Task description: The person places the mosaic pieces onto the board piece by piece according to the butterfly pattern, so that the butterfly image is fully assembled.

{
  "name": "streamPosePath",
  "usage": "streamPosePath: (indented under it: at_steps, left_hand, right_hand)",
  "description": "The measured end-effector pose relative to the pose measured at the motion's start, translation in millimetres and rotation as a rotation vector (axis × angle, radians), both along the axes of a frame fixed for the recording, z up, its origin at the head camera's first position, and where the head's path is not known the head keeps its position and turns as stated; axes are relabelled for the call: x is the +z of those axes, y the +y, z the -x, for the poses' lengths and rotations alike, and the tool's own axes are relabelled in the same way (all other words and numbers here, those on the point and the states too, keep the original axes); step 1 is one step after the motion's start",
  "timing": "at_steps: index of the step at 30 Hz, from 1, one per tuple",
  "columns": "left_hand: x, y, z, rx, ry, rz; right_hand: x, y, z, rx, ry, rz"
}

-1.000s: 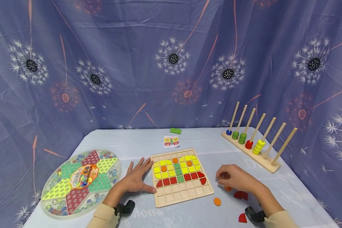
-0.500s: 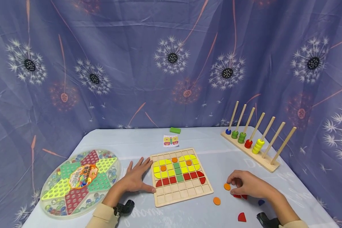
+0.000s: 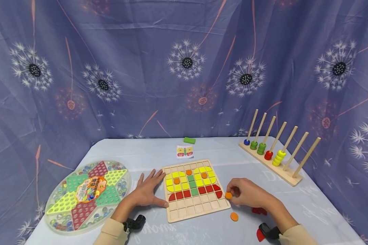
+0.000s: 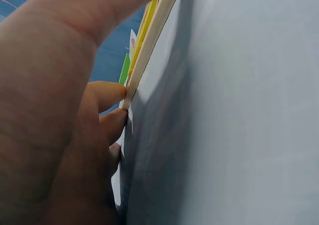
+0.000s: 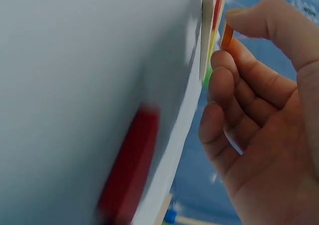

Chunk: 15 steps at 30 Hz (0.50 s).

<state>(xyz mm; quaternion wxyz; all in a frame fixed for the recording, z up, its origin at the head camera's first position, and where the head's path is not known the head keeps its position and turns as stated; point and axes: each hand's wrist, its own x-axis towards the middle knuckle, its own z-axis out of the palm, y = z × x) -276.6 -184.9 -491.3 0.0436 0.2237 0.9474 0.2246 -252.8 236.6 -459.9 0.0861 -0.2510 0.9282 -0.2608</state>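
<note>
My right hand [image 3: 248,193] pinches an orange disc [image 3: 228,195] between thumb and fingertip at the right edge of a wooden grid board [image 3: 190,210]. The right wrist view shows that disc [image 5: 227,36] edge-on. On the board, yellow, green, red and orange pieces form a butterfly shape, with bare squares along its front. Spread beside the board, my left hand [image 3: 145,192] touches its left edge with fingertips and thumb; in the left wrist view the fingers [image 4: 114,123] meet the wooden edge. Another orange disc [image 3: 234,216] lies on the table near the board's front right corner.
Red pieces [image 3: 259,211] lie under the right forearm, with a red quarter piece [image 3: 260,234] by the wrist. A marble board [image 3: 89,197] stands left, a bead-peg rack [image 3: 270,160] back right. Behind the board are a picture card [image 3: 185,151] and a green block [image 3: 189,140].
The right hand picked up an orange disc from the table on the right and carried it left to the board's edge. My left hand stays in place.
</note>
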Motion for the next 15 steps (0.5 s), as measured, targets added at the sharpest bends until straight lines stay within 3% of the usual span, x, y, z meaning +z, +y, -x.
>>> streamPosePath:
  at_steps: [15]
  left_hand:
    - [-2.9,-1.6,1.8,-0.004,0.007,-0.005]
  right_hand:
    - [5.2,-53,17.9,0.100,0.051,-0.073]
